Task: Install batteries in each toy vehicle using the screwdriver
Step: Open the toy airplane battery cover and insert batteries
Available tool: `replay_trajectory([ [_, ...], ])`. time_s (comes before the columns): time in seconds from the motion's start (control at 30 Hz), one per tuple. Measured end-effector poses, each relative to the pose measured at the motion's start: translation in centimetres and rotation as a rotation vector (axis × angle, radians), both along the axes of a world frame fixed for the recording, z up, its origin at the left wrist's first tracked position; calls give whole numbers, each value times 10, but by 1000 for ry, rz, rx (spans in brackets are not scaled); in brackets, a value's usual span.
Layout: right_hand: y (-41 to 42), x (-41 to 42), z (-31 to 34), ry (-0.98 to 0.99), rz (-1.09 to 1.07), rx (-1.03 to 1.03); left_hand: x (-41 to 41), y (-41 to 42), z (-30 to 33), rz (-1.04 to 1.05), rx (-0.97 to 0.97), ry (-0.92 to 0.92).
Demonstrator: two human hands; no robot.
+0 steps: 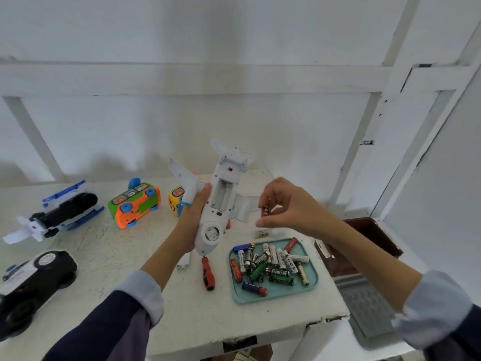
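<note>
White surface (197, 316), chipped near edge, against a white panelled wall (234, 121). My left hand (194, 217) grips the toy plane (218, 204) belly-up, battery bay open and bare. My right hand (286, 204) pinches a red battery (265, 211) just beside it. Below the right hand — teal tray (312, 280) of batteries; screwdriver (208, 273) lies under the plane. Left of my left hand: orange bus (135, 204), helicopter (59, 209), black car (31, 285) cut off by the frame — a yellow toy (175, 199) is half hidden.
</note>
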State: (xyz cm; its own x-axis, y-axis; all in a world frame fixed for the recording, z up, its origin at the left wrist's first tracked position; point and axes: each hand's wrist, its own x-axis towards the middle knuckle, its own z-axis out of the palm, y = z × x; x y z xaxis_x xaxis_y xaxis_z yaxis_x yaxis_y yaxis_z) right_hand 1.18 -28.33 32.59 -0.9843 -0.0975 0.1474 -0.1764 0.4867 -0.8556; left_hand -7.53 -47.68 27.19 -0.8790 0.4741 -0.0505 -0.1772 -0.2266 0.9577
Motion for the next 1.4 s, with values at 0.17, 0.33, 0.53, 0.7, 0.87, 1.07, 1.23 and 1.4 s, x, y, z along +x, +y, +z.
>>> replay_trajectory([
  [0.17,-25,-24,12,184,-67,23,0,8,-2,28,-7,5],
  [0.33,-33,-46,0,379,-114,273,4,13,-1,43,74,-9],
  [0.53,-42,-47,-11,574,-152,419,8,18,-2,108,79,53],
  [0.7,-52,-43,-22,609,-169,426,4,21,-8,135,72,88],
  [0.87,-55,-35,-31,584,-67,354,4,23,-6,135,158,44],
  [1.07,-53,-33,-25,501,-220,207,7,27,-8,129,135,47],
  [1.23,-52,-31,-23,381,-510,291,12,27,-4,115,88,4],
  [1.4,-46,-34,-17,108,-557,197,13,24,0,56,71,-45],
])
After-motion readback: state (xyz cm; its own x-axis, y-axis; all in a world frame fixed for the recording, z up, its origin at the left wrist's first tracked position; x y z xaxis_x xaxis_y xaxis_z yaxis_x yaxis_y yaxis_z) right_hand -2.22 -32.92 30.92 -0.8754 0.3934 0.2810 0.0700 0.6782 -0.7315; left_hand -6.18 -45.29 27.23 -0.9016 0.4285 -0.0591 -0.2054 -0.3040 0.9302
